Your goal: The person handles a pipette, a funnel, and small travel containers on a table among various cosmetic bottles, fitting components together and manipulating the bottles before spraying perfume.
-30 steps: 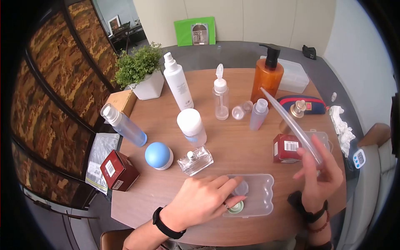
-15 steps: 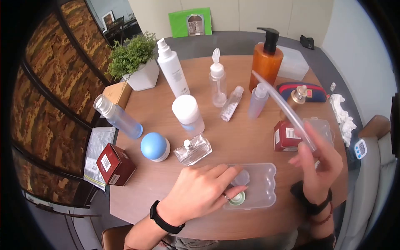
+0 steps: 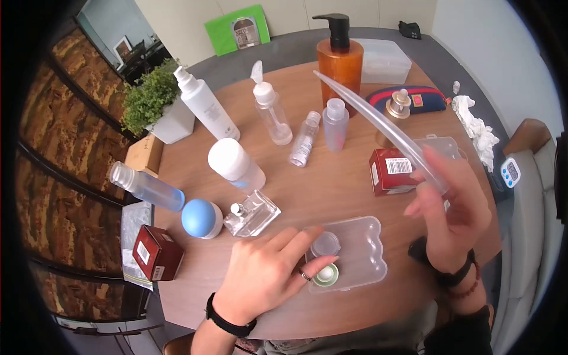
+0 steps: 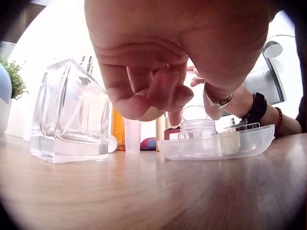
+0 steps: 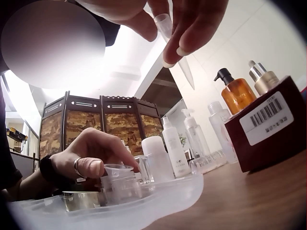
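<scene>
My right hand (image 3: pixel 455 207) pinches a clear tapered plastic tube (image 3: pixel 381 124) above the table. Its narrow tip points to the far left in the head view; the right wrist view shows the wide end (image 5: pixel 163 19) hollow. Low over the table, my left hand (image 3: pixel 260 269) has thumb and index finger either side of a small clear jar (image 3: pixel 326 244), holding it in a shallow translucent tray (image 3: pixel 361 254) with a scalloped edge. Beside the jar, under the thumb, sits a round green-rimmed cap or pot (image 3: pixel 325 275). A glass perfume bottle (image 4: pixel 72 115) stands close to the left hand.
Behind the hands are a white-lidded bottle (image 3: pixel 236 163), a blue-domed jar (image 3: pixel 201 218), a small clear bottle (image 3: pixel 304 142) lying down, an amber pump bottle (image 3: pixel 340 65) and a gold-topped dropper bottle (image 3: pixel 396 109). Red boxes (image 3: pixel 158 251) (image 3: pixel 390 171) flank the work area.
The head view has swung, shifting the table's things leftward. The small clear bottle lying at the back has turned on the table. Both hands keep their holds.
</scene>
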The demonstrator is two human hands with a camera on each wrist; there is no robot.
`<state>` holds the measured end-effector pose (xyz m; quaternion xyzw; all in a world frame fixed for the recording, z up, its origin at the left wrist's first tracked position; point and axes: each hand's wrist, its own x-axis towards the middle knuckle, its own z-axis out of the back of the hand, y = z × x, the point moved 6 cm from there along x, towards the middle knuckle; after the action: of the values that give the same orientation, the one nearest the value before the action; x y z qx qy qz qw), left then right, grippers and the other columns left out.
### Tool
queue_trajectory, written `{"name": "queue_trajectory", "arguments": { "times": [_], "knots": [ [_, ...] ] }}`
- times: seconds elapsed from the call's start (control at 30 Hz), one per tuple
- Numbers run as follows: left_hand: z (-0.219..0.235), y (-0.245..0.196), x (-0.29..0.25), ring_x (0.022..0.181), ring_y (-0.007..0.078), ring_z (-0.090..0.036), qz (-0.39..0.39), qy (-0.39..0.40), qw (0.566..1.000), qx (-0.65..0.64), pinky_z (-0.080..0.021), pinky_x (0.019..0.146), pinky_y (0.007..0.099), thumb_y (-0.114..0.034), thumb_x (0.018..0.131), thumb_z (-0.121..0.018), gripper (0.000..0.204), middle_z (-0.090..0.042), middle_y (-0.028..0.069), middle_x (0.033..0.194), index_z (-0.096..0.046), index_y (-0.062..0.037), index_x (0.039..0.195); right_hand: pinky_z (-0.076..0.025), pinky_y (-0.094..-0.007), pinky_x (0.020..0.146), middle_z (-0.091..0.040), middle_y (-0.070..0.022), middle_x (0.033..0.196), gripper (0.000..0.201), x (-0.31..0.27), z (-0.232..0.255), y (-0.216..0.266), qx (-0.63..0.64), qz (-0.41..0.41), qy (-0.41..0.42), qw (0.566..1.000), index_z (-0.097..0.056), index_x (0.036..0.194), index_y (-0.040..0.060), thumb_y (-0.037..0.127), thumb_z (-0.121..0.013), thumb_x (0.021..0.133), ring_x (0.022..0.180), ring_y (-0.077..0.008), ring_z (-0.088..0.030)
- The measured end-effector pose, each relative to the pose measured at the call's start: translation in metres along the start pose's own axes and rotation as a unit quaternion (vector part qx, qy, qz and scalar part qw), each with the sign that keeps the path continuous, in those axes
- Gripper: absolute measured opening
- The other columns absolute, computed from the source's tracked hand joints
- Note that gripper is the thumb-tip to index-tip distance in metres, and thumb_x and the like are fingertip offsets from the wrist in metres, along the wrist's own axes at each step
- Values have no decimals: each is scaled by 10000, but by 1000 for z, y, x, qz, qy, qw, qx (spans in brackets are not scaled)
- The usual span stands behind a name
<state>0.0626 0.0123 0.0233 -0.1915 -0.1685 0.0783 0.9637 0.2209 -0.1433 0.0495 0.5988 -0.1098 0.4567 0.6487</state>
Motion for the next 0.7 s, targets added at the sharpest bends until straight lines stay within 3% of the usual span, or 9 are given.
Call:
{"name": "queue_trajectory", "arguments": {
  "times": [0.03,0.07,0.2,0.27,0.4,0.47,0.5,0.57,0.7],
  "knots": [
    [2,1,1,510,183,-599,-1,-4,1000,3,-453,479,317,-345,784,-847,389,-611,42,646,-741,-78,1046,-480,-212,584,-713,-107,949,442,0,1,0,-12,9,0,1000,-687,1241,-28,-119,-707,809,766,-139,-660],
    [0,5,-1,553,222,-603,-18,9,1000,9,-449,458,350,-386,869,-764,361,-605,18,729,-704,-90,1067,-479,-212,583,-709,-107,960,447,0,1,1,-26,15,-1,1000,-680,1253,-27,-119,-700,816,766,-131,-654],
    [-2,4,-2,552,220,-600,-6,15,1000,-1,-445,452,348,-386,870,-762,366,-602,17,743,-702,-90,1076,-466,-198,566,-702,-101,965,430,1,-4,-5,-37,-35,24,998,-685,1242,-26,-131,-683,825,750,-108,-637],
    [0,4,0,545,221,-591,-11,7,1000,12,-444,451,348,-390,870,-761,377,-590,17,758,-697,-90,1090,-445,-183,545,-697,-89,955,431,1,2,2,-52,8,-38,998,-685,1246,-23,-139,-677,831,727,-93,-627],
    [-2,4,-1,538,222,-579,-8,20,1000,15,-442,449,346,-390,871,-759,385,-572,20,762,-692,-91,1104,-448,-179,538,-704,-96,951,443,1,-2,-4,-75,17,-3,997,-682,1252,-26,-147,-677,826,739,-94,-636],
    [0,3,0,532,224,-571,-11,11,1000,12,-438,447,345,-390,873,-757,385,-561,24,760,-690,-93,1107,-450,-183,540,-715,-104,931,449,1,-4,-8,-26,-45,9,999,-681,1256,-29,-142,-689,822,761,-100,-658],
    [0,3,1,532,224,-571,-14,11,1000,14,-438,447,345,-390,873,-757,385,-561,24,760,-690,-93,1107,-450,-183,540,-715,-104,931,449,1,-3,-8,-25,-44,6,999,-681,1256,-29,-142,-689,822,761,-100,-658],
    [-2,5,0,533,227,-569,-14,18,1000,8,-436,445,346,-390,877,-752,384,-556,26,762,-688,-95,1115,-455,-184,538,-727,-113,912,435,1,3,2,-68,38,-27,997,-682,1247,-40,-131,-704,822,772,-110,-684],
    [-1,4,0,536,233,-568,-10,16,1000,19,-434,446,350,-389,881,-748,378,-551,28,764,-682,-94,1108,-460,-192,543,-735,-119,916,436,0,-1,2,-52,4,-18,998,-683,1242,-49,-124,-721,814,768,-116,-693]
  ]
}}
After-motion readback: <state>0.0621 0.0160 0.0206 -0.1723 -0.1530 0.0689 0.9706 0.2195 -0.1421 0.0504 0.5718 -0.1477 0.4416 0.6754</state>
